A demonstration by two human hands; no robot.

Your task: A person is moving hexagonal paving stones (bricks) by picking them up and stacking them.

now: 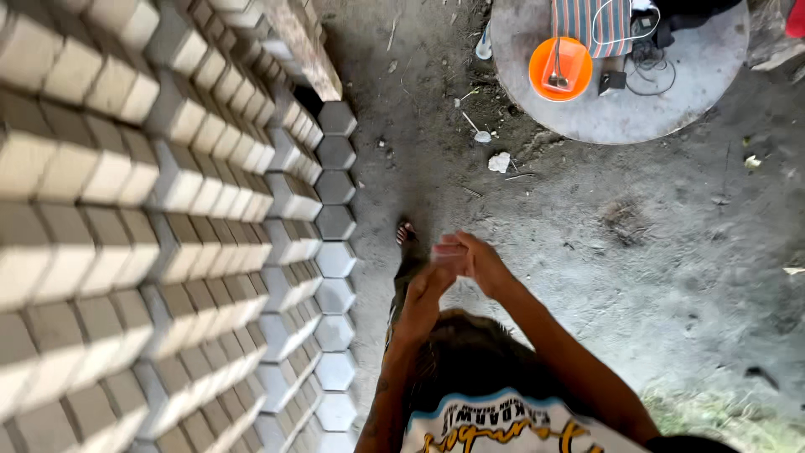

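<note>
two hands point(457, 264), one round concrete slab point(704, 84), one orange bowl point(560, 69), hexagonal blocks point(335, 260) too many to count.
</note>
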